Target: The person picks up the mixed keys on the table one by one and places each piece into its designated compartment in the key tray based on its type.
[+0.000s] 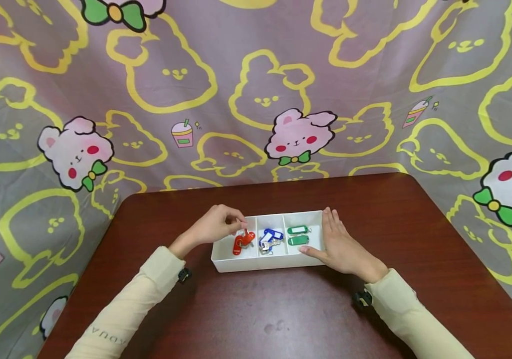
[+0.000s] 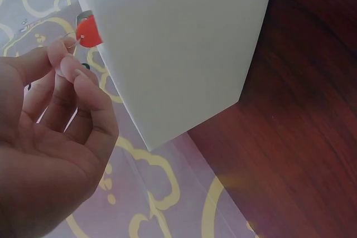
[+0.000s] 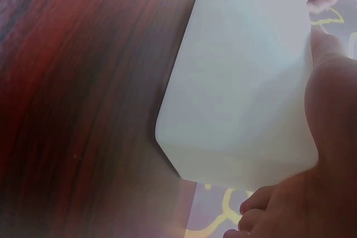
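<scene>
A white three-compartment box (image 1: 256, 265) lies lengthwise across the table. My left hand (image 1: 216, 225) is over its left compartment, thumb and fingertips pinching the thin metal ring of a red key tag (image 2: 89, 33). The held tag hangs at the rim, and another red key tag (image 1: 237, 246) lies below it. Blue key tags (image 1: 275, 233) with silver keys (image 1: 265, 245) fill the middle compartment. Two green key tags (image 1: 298, 230) are in the right one. My right hand (image 1: 345, 248) rests against the box's right end, fingers straight, thumb over the front rim.
The box stands on a dark reddish-brown wooden table (image 1: 256, 309) with rounded far corners. Behind and beside the table hangs a cartoon-printed cloth (image 1: 224, 104). Each sleeve cuff bears a small black device (image 1: 184, 274).
</scene>
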`<state>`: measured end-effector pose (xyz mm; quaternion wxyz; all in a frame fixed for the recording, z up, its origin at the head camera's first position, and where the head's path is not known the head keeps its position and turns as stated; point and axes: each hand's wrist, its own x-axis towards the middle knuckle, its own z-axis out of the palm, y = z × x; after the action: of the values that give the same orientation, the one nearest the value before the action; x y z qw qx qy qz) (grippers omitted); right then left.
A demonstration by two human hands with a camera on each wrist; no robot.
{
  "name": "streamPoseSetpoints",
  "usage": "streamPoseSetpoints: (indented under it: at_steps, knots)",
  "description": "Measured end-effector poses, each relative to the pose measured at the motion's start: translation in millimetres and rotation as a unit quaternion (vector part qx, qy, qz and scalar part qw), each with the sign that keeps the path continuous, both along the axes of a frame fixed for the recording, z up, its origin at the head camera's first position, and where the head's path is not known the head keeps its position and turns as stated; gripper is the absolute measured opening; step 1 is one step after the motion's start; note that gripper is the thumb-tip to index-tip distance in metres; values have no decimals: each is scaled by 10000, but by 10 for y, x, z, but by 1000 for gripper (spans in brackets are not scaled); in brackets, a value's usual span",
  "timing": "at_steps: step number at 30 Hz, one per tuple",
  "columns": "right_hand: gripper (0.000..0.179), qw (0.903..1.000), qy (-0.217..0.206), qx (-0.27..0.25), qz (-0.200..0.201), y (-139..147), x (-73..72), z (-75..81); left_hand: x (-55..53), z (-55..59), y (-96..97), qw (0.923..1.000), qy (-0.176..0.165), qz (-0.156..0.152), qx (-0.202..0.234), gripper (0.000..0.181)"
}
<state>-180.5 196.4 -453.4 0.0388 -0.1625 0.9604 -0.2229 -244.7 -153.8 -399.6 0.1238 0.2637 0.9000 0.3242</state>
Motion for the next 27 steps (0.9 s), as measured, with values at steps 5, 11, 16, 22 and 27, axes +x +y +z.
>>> streamPoseSetpoints:
  at_steps: [5,11,16,22,27]
  knots:
    - [121,10000,-14,-22,-3,5,-8,-5,15,30,-1,10000,93,23,-14,15]
    - [120,10000,17,25,14,3,-4,-8,33,108,-15,9997,170,130,126,19]
    - [120,10000,-24,-12,-5,-9,-6,-3,48,122,-34,9995,189,217,120,20]
    - [122,9999,-83,-61,-32,-18,-4,2,80,103,-66,9990,126,361,249,18]
    - [123,9999,-124,-38,-43,-10,0,3,144,124,-77,9986,41,399,345,17]
